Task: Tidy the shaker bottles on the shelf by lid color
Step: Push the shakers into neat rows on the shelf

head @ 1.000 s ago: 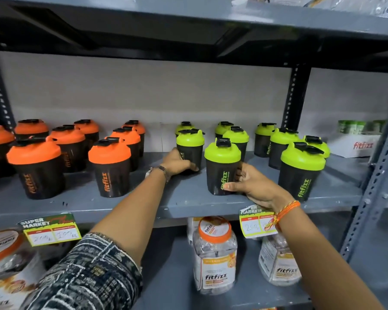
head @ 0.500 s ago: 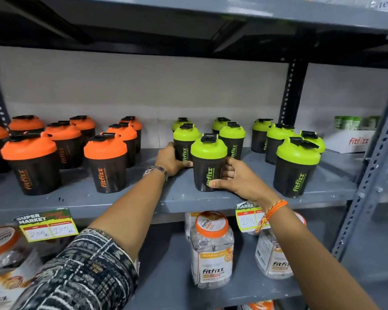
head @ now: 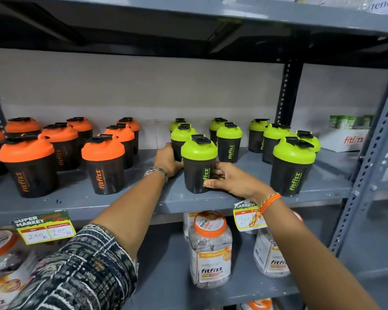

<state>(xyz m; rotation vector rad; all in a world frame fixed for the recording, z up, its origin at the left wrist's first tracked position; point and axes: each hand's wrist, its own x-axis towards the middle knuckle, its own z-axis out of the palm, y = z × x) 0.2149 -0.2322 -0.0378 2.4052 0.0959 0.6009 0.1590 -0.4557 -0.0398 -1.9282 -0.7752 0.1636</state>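
Observation:
Black shaker bottles stand on a grey metal shelf. Several with orange lids fill the left half; several with green lids fill the right half. My right hand grips the lower right side of the front green-lidded bottle. My left hand wraps the base of the green-lidded bottle behind it, its fingers partly hidden by the front bottle. Both bottles stand upright on the shelf.
A gap of bare shelf separates the orange and green groups. A white fitfizz box sits at the far right. Clear jars stand on the shelf below. Price tags hang on the shelf edge. A perforated upright borders the right.
The front green-lidded bottle has slid left with my right hand, and now stands in line in front of the bottle under my left hand. The camera has shifted slightly.

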